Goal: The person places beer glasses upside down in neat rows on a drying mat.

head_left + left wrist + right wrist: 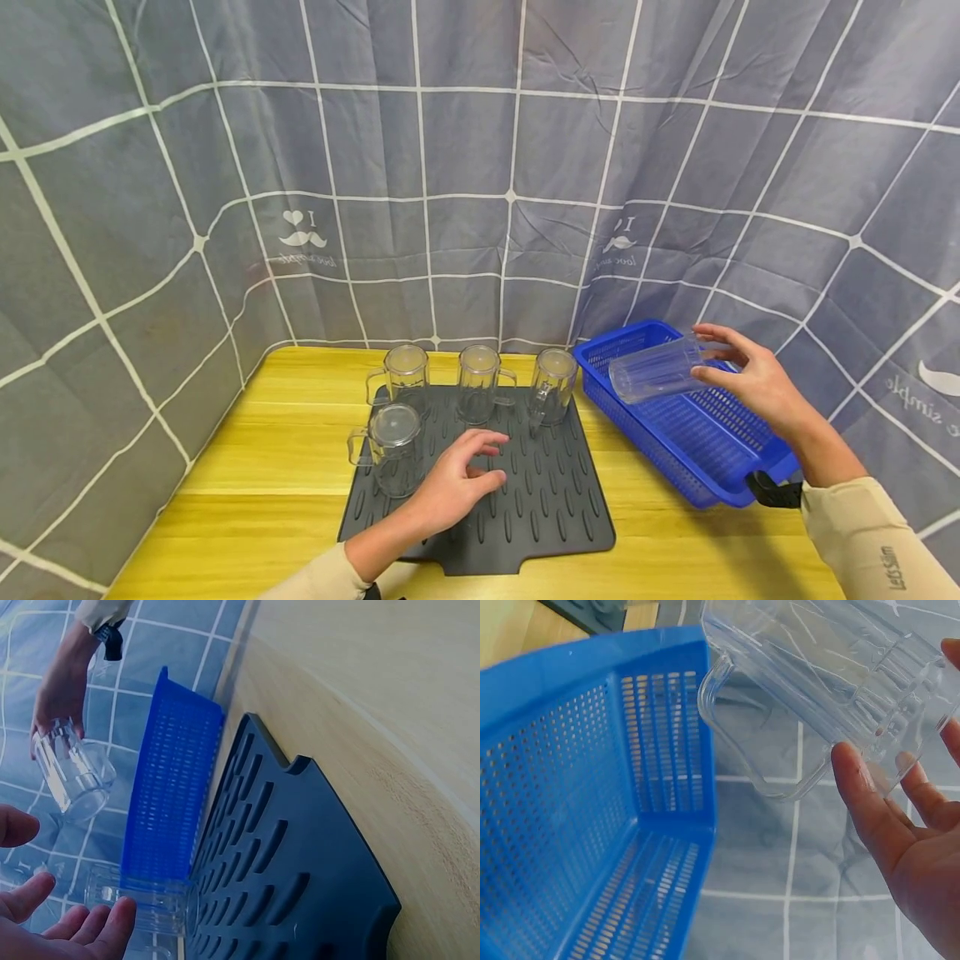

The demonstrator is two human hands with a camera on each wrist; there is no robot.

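My right hand (757, 383) grips a clear glass mug (654, 369) by its base end, above the blue basket. The mug lies tilted on its side, mouth toward the left; its handle (742, 750) shows in the right wrist view. Over the dark grey drying mat (525, 500) hovers my left hand (457, 483), fingers loosely bent and nothing in them. Several glass mugs stand upside down on the mat: a front-left mug (396, 450) beside the left hand, a back-left mug (407, 379), a middle mug (478, 383) and a right mug (553, 387).
A blue perforated basket (637, 442) stands right of the mat, angled on the yellow wood-grain table (247, 467). Grey curtain (465, 150) with white grid lines surrounds the table at the back and sides.
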